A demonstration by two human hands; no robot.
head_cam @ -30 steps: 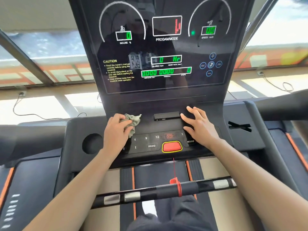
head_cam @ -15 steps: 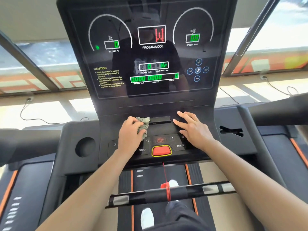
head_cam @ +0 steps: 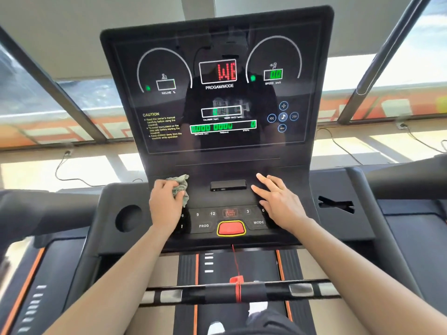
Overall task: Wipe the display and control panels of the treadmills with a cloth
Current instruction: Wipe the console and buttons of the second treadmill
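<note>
One head-worn wide-angle camera looks forward and down, at arm's reach from the treadmill's display (head_cam: 217, 97) at 12 o'clock, control panel (head_cam: 229, 201) centre, handlebar (head_cam: 256, 293) at 6 o'clock.

Cloth (head_cam: 182, 187) on black control panel (head_cam: 227, 201)

far: upright display (head_cam: 222, 93) is walling off the console's far edge | middle: small black box (head_cam: 228, 185) is sitting between the cloth (head_cam: 181, 188) in the left hand (head_cam: 165, 206) and the flat right hand (head_cam: 278, 201), bare strips flanking it | near: button panel (head_cam: 204, 220) is lying open between the wrists | nearest: handlebar (head_cam: 242, 292) is crossing beneath both forearms
</note>
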